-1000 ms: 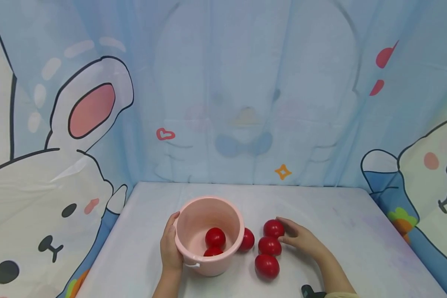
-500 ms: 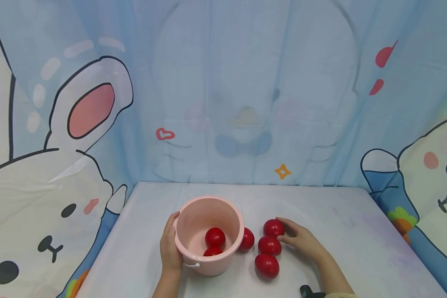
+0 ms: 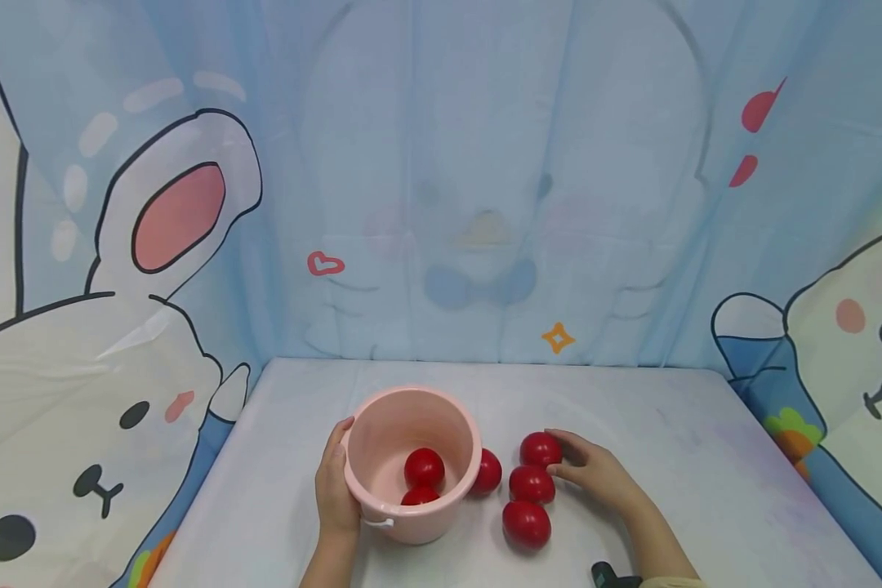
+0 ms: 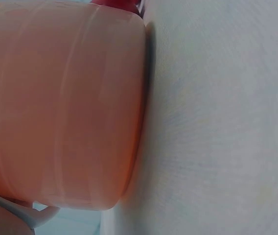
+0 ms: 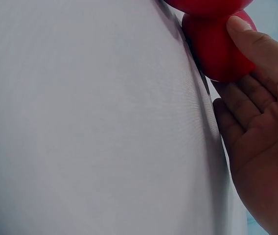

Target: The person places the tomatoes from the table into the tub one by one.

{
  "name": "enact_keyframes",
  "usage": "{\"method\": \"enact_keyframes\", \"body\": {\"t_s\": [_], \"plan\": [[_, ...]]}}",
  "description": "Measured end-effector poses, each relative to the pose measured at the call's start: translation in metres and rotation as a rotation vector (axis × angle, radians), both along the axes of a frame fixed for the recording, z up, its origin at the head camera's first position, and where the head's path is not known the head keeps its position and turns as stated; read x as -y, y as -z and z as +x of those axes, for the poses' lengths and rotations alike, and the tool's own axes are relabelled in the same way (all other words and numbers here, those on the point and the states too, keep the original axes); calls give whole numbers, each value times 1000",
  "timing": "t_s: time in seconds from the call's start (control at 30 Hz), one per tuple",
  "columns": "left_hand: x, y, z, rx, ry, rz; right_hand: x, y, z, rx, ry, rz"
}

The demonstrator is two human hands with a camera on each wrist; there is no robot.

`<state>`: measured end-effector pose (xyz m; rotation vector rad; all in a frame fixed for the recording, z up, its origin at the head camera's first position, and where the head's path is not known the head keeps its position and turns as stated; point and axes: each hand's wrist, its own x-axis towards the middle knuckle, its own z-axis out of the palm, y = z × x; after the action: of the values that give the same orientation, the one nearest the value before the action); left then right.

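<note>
My left hand [image 3: 338, 494] holds the left side of a pink bucket [image 3: 371, 416], its fingertips up near the rim. Two glossy red balls [image 3: 424, 468] are visible inside the bucket. Another red ball [image 3: 488, 474] sits against the bucket's right side, partly hidden by it. To the right, three red balls stand in a short row: a far ball [image 3: 540, 450], a middle ball [image 3: 532, 485] and a near ball [image 3: 527, 525]. My right hand [image 3: 595, 475] holds the far ball from the right, thumb on its near side. In the right wrist view, the thumb [image 5: 261, 44] presses that red ball [image 5: 217, 49].
Everything stands on a white-covered table [image 3: 669, 457]. A dark strap-like object [image 3: 612, 576] lies by the right wrist. Behind the table hangs a blue curtain [image 3: 485, 163] with cartoon animals. A white bucket handle end [image 3: 379, 523] shows on the bucket's near side.
</note>
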<state>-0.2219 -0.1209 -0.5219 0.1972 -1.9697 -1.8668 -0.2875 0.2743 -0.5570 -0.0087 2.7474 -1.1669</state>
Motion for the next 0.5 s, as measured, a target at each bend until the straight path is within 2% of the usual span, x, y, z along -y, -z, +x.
{"method": "enact_keyframes", "body": {"t_s": [0.3,0.5], "plan": [[0,-1,0,16,14,21,-2,-1,-1,-14,-6,10],[0,0,0,17,7,8,-4,-11,1,-33,-19,-1]]}}
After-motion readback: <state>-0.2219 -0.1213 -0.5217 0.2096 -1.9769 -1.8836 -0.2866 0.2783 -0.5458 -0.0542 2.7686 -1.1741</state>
